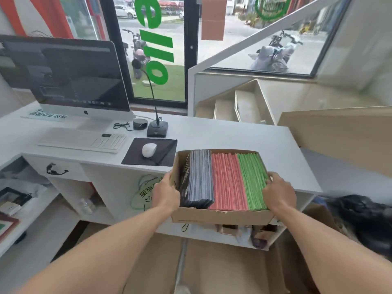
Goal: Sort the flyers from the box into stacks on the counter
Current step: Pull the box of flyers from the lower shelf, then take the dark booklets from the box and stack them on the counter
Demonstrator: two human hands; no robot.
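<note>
Between our left hand (166, 195) and right hand (280, 193), both gripping its sides, the box (220, 216) of flyers (228, 181) needs setting on the counter (222, 132) ahead.

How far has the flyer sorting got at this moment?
Done: nothing sorted; no flyer stacks lie on the counter. In hand: the left hand and right hand grip the sides of the box. Left: the dark flyers, red flyers and green flyers all stand inside it.

Shop front desk — street window (265, 39), computer (63, 75).
</note>
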